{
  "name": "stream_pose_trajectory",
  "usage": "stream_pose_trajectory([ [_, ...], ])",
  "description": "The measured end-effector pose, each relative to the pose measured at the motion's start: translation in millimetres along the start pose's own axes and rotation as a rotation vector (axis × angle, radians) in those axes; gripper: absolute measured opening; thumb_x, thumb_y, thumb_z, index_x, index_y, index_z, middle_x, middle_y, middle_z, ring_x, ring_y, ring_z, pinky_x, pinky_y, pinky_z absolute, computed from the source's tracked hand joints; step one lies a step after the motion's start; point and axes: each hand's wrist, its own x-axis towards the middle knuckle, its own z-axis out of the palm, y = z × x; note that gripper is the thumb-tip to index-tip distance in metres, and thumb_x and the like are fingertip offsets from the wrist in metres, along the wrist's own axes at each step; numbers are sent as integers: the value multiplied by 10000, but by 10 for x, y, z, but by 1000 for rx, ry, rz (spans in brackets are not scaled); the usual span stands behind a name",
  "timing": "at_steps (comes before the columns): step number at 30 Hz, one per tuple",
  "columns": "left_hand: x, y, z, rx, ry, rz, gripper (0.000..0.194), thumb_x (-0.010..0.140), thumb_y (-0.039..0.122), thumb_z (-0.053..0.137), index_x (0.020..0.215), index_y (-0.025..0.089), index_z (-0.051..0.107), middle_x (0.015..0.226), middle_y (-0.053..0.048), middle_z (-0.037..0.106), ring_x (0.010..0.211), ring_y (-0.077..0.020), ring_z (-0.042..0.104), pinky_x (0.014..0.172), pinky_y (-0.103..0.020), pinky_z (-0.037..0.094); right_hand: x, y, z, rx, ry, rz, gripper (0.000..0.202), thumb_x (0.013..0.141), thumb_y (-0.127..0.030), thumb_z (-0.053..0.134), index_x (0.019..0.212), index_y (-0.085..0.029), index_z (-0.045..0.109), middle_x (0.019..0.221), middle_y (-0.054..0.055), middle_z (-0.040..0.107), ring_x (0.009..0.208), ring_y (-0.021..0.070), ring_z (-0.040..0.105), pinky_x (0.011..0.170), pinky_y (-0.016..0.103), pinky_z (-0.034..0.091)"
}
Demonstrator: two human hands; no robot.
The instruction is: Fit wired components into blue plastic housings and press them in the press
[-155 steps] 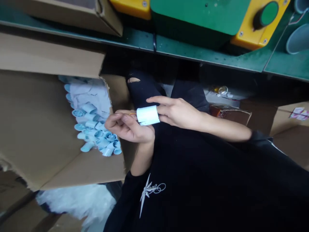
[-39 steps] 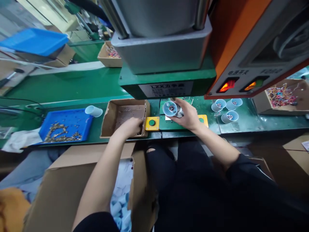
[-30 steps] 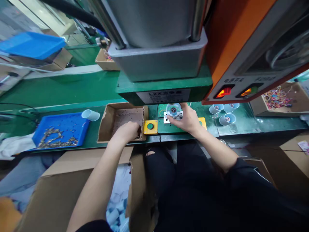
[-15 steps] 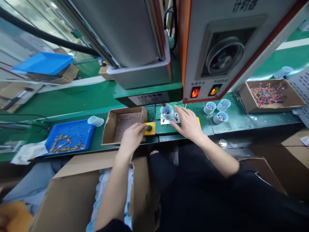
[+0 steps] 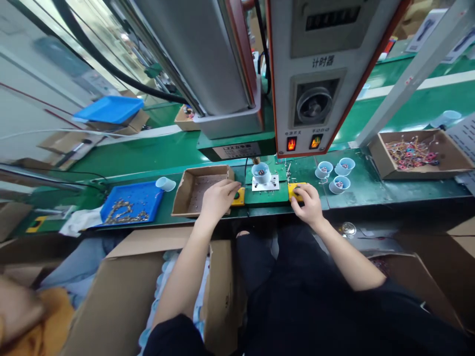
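Observation:
My left hand [image 5: 219,199] stretches its fingers over the left yellow button box [image 5: 239,197], whose green button shows just below the fingertips. My right hand [image 5: 308,203] rests its bent fingers on the right yellow button box [image 5: 292,190], thumb apart from them; the hand partly covers its button. Neither hand appears to hold anything. Between them a light-blue cup [image 5: 259,177] with a small metal-and-wire part inside stands on a silver fixture plate [image 5: 272,184]. Directly above the cup is the press [image 5: 237,146], its brass-coloured tip close to the cup's rim.
Three light-blue cups [image 5: 339,185] with parts stand right of my right hand. A carton of wired parts [image 5: 389,169] is farther right. Leftward are a shallow carton [image 5: 181,200], a tipped cup [image 5: 166,184] and a blue tray [image 5: 153,207] of metal pieces. A control box [image 5: 297,116] overhangs the bench.
My right hand has moved from beside the cup to the right button box. My left hand stays at its button box. The camera view has shifted and levelled somewhat.

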Motion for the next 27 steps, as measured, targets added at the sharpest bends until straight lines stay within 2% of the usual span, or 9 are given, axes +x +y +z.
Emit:
stream_pose_trajectory([
  [2, 11, 29, -69, -8, -37, -16, 289, 1051, 303, 550, 1153, 272, 819, 1167, -77, 822, 1063, -244, 753, 870, -291, 513, -24, 9, -19, -17, 0, -9, 109, 943, -243, 652, 1036, -213, 702, 981, 81, 714, 1022, 259, 723, 998, 470, 583],
  [5, -44, 89, -59, 179, -168, -118, 296, 1045, 309, 538, 1119, 266, 821, 1072, -99, 828, 984, -287, 763, 757, -313, 489, -49, 36, -23, -30, -26, 14, 110, 930, -228, 660, 1022, -222, 718, 986, 71, 725, 993, 246, 717, 1030, 471, 559],
  [7, -104, 133, -15, 275, -210, -138, 315, 1052, 295, 505, 1093, 252, 815, 1048, -109, 819, 971, -295, 762, 697, -308, 461, -59, 56, -14, -19, -58, 37, 132, 920, -225, 657, 1031, -228, 729, 1014, 73, 738, 1021, 252, 715, 1052, 477, 544],
  [11, -203, 211, 43, 354, -222, -95, 353, 1056, 273, 455, 1098, 223, 802, 1059, -135, 800, 936, -304, 765, 680, -319, 468, -70, 73, -14, -8, -72, 47, 160, 912, -242, 652, 1048, -224, 736, 1072, 86, 756, 1026, 255, 711, 1053, 477, 540],
  [17, -188, 317, 50, 386, -182, -131, 375, 1016, 192, 437, 1023, 158, 810, 891, -188, 788, 850, -327, 771, 721, -351, 522, -126, 46, -60, -38, -74, 72, 214, 940, -267, 633, 1124, -198, 720, 1164, 128, 747, 1072, 273, 709, 977, 461, 581],
  [20, -3, 323, -65, 197, -140, -141, 330, 1001, 267, 516, 979, 206, 840, 888, -154, 806, 841, -310, 770, 750, -363, 561, -162, 50, -67, -37, -106, 95, 227, 941, -290, 628, 1129, -198, 716, 1169, 136, 737, 1098, 290, 705, 977, 488, 587],
  [24, 297, 358, -344, -324, 44, -17, 273, 944, 366, 622, 975, 238, 861, 1056, -74, 832, 985, -255, 759, 912, -332, 591, -175, 60, -66, -34, -80, 77, 242, 941, -274, 631, 1159, -193, 699, 1172, 143, 729, 1104, 292, 703, 974, 492, 588],
  [27, 428, 391, -504, -515, 1, -97, 270, 873, 370, 685, 994, 200, 856, 986, -63, 839, 925, -248, 754, 846, -316, 602, -174, 56, -55, -45, -41, 48, 237, 946, -269, 631, 1164, -192, 684, 1171, 145, 727, 1087, 287, 706, 953, 479, 592],
])
